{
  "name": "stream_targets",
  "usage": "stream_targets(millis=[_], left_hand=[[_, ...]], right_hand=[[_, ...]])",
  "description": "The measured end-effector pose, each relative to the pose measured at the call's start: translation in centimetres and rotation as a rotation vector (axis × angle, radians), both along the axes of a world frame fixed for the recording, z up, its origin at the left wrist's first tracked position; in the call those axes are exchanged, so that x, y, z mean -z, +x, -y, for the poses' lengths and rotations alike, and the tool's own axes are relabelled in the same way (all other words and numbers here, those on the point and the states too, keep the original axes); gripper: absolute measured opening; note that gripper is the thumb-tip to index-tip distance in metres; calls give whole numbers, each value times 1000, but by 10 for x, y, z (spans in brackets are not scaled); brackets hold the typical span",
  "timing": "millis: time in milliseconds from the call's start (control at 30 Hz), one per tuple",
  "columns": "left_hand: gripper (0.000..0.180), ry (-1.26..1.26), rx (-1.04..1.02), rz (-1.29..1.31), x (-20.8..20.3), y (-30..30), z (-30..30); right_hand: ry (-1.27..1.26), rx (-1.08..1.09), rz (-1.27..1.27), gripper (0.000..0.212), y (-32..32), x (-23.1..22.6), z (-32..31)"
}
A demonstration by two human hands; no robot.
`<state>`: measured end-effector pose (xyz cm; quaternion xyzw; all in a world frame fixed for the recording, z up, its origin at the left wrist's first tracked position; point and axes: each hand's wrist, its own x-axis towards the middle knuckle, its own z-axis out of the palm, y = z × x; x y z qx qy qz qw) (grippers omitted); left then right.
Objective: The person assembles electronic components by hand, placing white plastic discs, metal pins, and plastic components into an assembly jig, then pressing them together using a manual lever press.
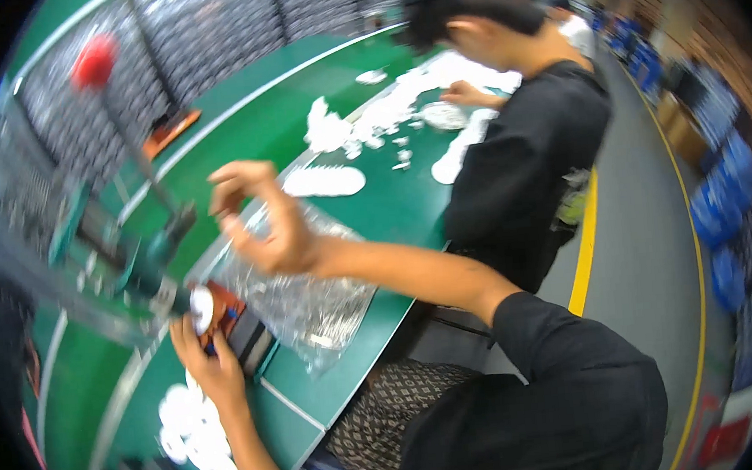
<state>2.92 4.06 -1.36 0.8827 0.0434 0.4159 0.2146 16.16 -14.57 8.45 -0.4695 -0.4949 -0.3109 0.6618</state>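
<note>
At the left stands a green hand press with a long lever topped by a red ball knob. A round white disc sits on edge at the press's orange-brown fixture. My left hand reaches up to it, with fingers and thumb at either side of the disc's lower edge. My right hand is raised to the right of the lever, apart from the knob. Its fingers are loosely curled, the thumb stands away from them, and nothing shows between. Below it lies a clear plastic bag of small metallic-looking parts.
Several white discs lie by my left forearm. Rows of white pieces spread farther along the green table. A co-worker in black works at the right. Behind the table runs a green conveyor; a yellow-lined aisle lies right.
</note>
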Motion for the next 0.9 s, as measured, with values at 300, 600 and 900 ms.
stream_targets(millis=[300,600,900], left_hand=[[45,166,65,144,-31,-8,8],[54,-152,532,115,-28,-33,38],[68,-78,343,-29,-26,-43,27]], right_hand=[[-199,372,434,39,23,77,13],[-379,24,479,35,-41,73,10],[-283,231,322,47,-4,63,28]])
